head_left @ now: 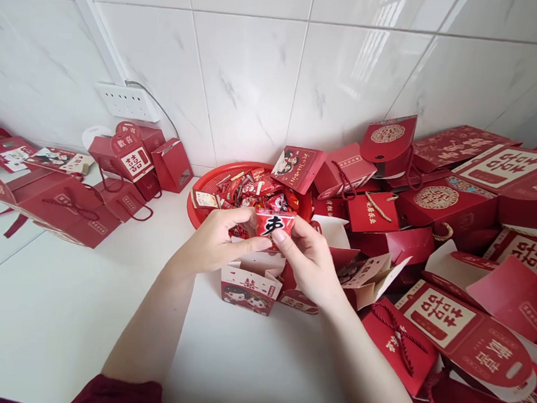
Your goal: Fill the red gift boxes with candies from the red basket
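Observation:
Between my two hands is a small red packet (273, 225) with a large black character on a pale ground, perhaps a wrapped sweet. My left hand (222, 238) pinches its left edge, while my right hand (308, 255) grips the right side with the thumb across its front. Just below them stands a small carton (249, 291) with its top open and two cartoon faces printed on the front. Behind my hands, a red plastic basket (201, 180) holds many wrapped sweets (255, 188). A red card box (298, 168) leans over the basket's right rim.
Red gift boxes (442, 311) lie heaped along the right side, many with cord handles. More boxes (75, 206) stand on the left of the white table (75, 316). A power strip (129, 101) with a cable hangs on the tiled wall (246, 74).

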{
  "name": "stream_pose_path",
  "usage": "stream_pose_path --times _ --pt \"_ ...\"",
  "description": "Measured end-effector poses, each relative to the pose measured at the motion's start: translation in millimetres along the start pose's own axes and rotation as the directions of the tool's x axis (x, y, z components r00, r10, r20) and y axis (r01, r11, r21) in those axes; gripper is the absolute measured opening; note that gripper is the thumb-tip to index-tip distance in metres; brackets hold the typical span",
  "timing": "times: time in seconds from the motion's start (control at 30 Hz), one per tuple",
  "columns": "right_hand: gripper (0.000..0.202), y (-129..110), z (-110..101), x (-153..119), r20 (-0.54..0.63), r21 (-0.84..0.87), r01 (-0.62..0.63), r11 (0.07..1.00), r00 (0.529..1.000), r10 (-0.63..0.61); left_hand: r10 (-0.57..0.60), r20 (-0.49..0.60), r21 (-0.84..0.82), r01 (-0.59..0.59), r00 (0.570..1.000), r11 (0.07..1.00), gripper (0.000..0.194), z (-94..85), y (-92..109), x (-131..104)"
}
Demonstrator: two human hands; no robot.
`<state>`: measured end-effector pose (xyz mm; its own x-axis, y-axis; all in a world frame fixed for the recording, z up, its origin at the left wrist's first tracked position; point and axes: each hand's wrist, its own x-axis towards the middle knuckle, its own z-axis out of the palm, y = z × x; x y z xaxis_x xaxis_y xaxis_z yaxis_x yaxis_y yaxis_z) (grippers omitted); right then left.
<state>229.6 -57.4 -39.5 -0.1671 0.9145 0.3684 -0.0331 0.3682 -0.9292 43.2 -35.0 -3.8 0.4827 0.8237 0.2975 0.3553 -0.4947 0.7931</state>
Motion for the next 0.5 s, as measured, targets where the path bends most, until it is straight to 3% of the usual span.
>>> stream_pose_path --times 0.2,0.37,0.5 --pt "0.022 -4.2 -12.0 -0.9 -0.187 -0.030 0.088 0.996 0.978 -0.092 -0.066 0.161 0.249 0.024 0.985 0.968 0.019 -14.9 -4.0 -7.2" --pt "0.014 -4.9 -15.0 -2.7 -0.177 0.069 0.144 0.987 0.976 -0.130 -0.182 0.258 0.390 0.070 0.949 0.918 0.023 -9.7 -20.8 -16.2" --pt "0.012 -7.2 -13.7 -5.1 -0.147 0.037 0.152 0.988 0.979 -0.145 -0.230 0.347 0.425 0.066 0.909 0.903 0.021 -8.2 -15.2 -23.2"
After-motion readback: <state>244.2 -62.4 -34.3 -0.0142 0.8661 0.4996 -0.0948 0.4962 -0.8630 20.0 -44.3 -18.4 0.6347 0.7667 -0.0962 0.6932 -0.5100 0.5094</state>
